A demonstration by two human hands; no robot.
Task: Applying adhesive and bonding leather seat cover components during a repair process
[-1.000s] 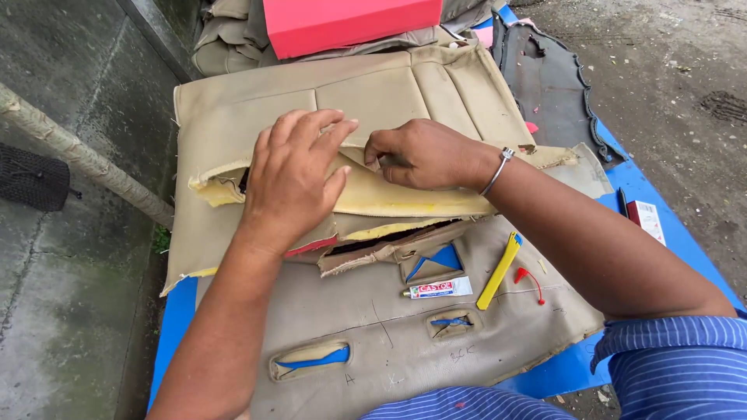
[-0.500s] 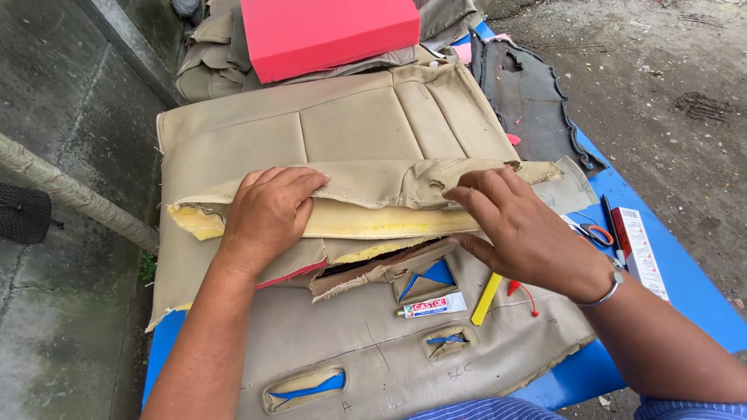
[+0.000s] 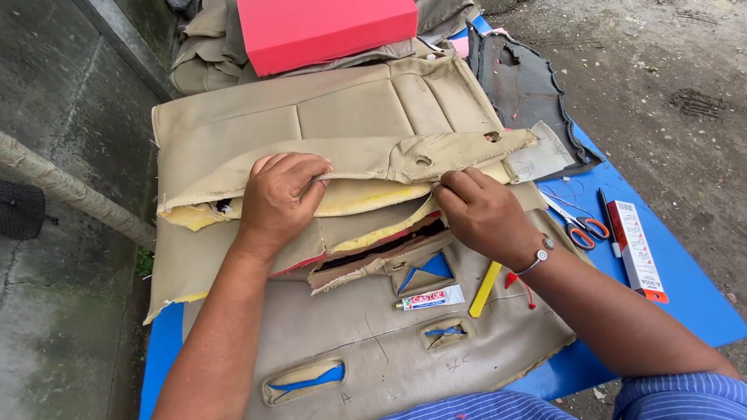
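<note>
A beige seat cover point(image 3: 350, 117) with yellow foam backing lies spread over a blue table point(image 3: 685, 280). Its front flap point(image 3: 436, 159) is folded up along the middle. My left hand point(image 3: 276, 198) pinches the flap's edge near its left end, fingers curled over the fabric. My right hand point(image 3: 482, 214), with a bracelet at the wrist, grips the same edge further right. Below my hands lies a second beige cover piece point(image 3: 366, 342) with several slots that show blue.
A small glue tube point(image 3: 429, 299), a yellow stick point(image 3: 485, 288) and a red pin point(image 3: 513, 280) lie on the lower piece. Scissors point(image 3: 580, 225), a pen point(image 3: 608, 222) and a red-and-white box point(image 3: 636, 249) sit at right. A red foam block point(image 3: 327, 27) stands behind; dark cover point(image 3: 521, 78) at back right.
My right hand moved from on top of the foam to the flap's front edge at right. My left hand went from flat to pinching. The flap has been folded further up.
</note>
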